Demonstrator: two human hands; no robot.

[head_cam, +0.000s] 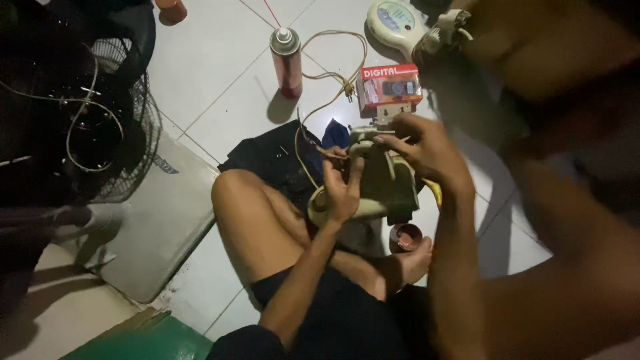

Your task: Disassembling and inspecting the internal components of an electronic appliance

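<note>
Right hand (427,150) is seen at centre frame, fingers pinched together on the top of a pale green fan housing (373,193); left hand (341,187) is clamped round the housing's 9 o'clock side. Cream cord (320,110) runs toward 12 o'clock, past a red spray can (288,60) and red box (390,83)
</note>
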